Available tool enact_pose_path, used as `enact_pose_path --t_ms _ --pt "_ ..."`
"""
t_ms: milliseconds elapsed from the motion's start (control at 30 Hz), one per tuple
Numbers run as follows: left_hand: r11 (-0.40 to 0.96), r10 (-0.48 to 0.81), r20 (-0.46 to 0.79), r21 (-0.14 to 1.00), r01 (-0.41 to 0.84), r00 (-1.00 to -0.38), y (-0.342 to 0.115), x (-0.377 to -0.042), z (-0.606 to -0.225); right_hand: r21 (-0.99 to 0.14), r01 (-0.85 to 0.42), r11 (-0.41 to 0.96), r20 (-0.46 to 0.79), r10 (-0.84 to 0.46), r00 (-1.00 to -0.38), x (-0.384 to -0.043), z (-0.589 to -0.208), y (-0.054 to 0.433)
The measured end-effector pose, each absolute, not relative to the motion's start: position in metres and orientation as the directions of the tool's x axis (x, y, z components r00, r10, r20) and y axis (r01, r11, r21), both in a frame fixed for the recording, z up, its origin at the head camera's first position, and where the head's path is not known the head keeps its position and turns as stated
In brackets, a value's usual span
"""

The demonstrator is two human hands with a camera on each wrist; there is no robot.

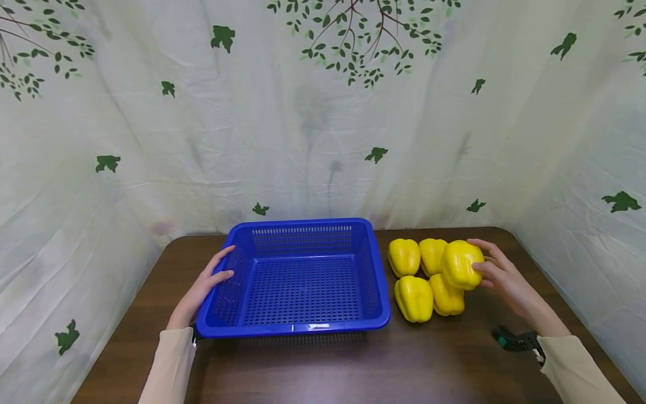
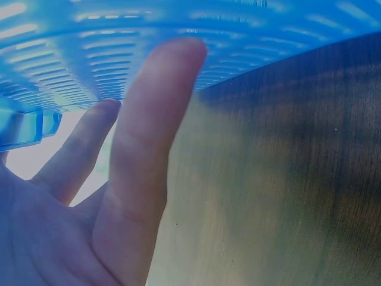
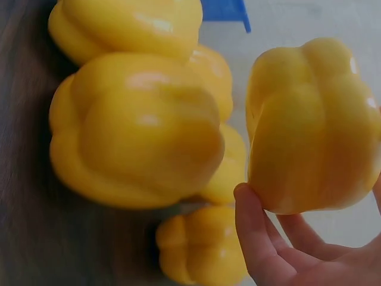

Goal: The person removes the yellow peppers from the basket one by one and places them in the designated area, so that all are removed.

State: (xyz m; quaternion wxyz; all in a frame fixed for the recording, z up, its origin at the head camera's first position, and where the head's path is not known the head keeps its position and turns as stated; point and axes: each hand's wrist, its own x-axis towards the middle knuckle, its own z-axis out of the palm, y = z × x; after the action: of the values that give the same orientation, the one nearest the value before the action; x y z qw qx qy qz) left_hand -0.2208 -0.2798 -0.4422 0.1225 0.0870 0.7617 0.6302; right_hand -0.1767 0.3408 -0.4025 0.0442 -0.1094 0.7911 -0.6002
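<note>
On the table's left half is a blue plastic basket [image 1: 305,292] with slotted walls, nothing inside it. My left hand [image 1: 206,283] grips its left rim, thumb and a finger reaching over the edge. The left wrist view has the fingers [image 2: 143,137] against the slotted outer side. To the right, my right hand [image 1: 510,283] holds a yellow bell pepper [image 1: 460,265] between thumb and fingers, raised above the others. That pepper [image 3: 312,128] appears whole and glossy in the right wrist view. Several more yellow bell peppers [image 1: 414,299] lie close together between basket and right hand.
The brown wooden table [image 1: 404,365] ends near a pale curtain [image 1: 303,140] printed with leaves, which hangs behind and on both sides. A dark wrist strap [image 1: 520,339] circles the right wrist.
</note>
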Motion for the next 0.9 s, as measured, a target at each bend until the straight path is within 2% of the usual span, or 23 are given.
enact_pose_path --t_ms 900 --pt "0.201 0.277 -0.069 0.980 -0.012 -0.958 -0.281 -0.221 -0.443 -0.965 -0.134 0.225 0.088 -0.206 -0.975 -0.163 -0.431 0.386"
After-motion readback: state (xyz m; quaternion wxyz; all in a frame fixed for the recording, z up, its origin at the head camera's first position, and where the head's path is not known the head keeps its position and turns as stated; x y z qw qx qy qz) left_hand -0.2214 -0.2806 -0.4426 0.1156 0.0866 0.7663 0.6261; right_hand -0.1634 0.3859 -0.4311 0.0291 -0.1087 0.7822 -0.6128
